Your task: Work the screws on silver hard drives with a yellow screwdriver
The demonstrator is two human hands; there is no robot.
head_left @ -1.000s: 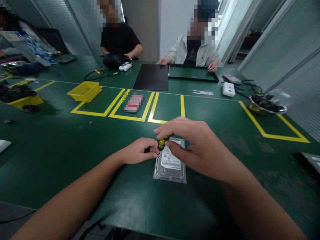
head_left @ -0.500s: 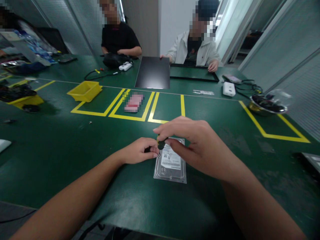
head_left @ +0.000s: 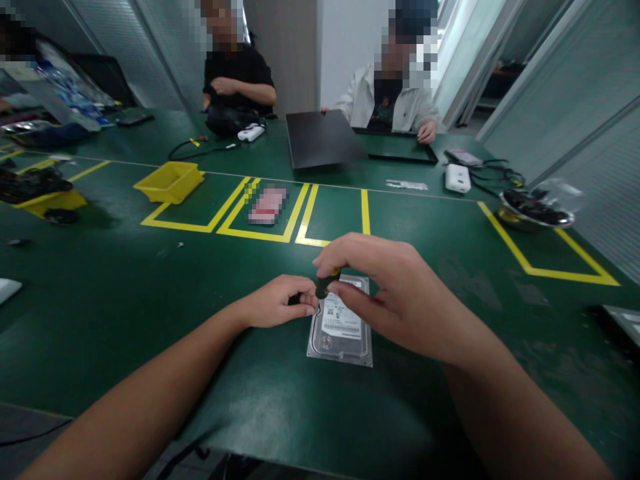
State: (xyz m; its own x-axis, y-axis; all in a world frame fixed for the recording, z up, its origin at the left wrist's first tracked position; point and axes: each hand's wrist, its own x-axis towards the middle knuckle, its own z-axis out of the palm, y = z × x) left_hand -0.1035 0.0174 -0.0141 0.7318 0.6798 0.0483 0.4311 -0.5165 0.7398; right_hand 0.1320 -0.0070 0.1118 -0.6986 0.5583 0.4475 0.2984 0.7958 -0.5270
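Note:
A silver hard drive [head_left: 341, 330] with a white label lies flat on the green table [head_left: 150, 320] in front of me. My right hand [head_left: 385, 293] grips the black-and-yellow handle of a small screwdriver [head_left: 325, 285], held upright over the drive's far left corner. My left hand [head_left: 280, 301] rests on the table against the drive's left edge, its fingertips pinching the lower part of the screwdriver. The tip of the tool is hidden by my fingers.
Yellow tape boxes mark the table beyond the drive. A yellow bin [head_left: 171, 181] stands at left, a metal bowl [head_left: 535, 210] of dark parts at right, a white box [head_left: 457, 178] with cables behind. Two persons sit across; one lifts a dark panel [head_left: 320, 138].
My hands stay in place; the right fingers have shifted slightly round the screwdriver handle. Across the table, the dark panel has been raised off the surface and tilted.

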